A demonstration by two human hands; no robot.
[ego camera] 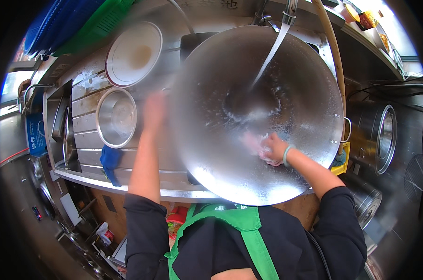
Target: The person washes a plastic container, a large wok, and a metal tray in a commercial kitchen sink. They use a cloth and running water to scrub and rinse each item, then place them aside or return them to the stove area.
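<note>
A large metal wok point(211, 80) rests tilted over the sink area in front of me, and water from the faucet point(289, 17) streams into it. Inside its lower right, my right hand point(275, 148) grips a wet pink-and-white cloth point(264, 158) against the metal. My left hand point(155, 106) is at the wok's left rim, near a handle there. It is blurred, so whether it grips the handle or rim cannot be told. Foamy water lies around the wok's middle.
A steel bowl point(116, 117), a white round dish point(133, 54) and a blue cloth point(110, 162) lie on the slatted counter point(85, 122) to the left. A wooden pole point(332, 52) runs along the right. Steel pots point(367, 136) and a yellow basket point(345, 161) stand beyond it.
</note>
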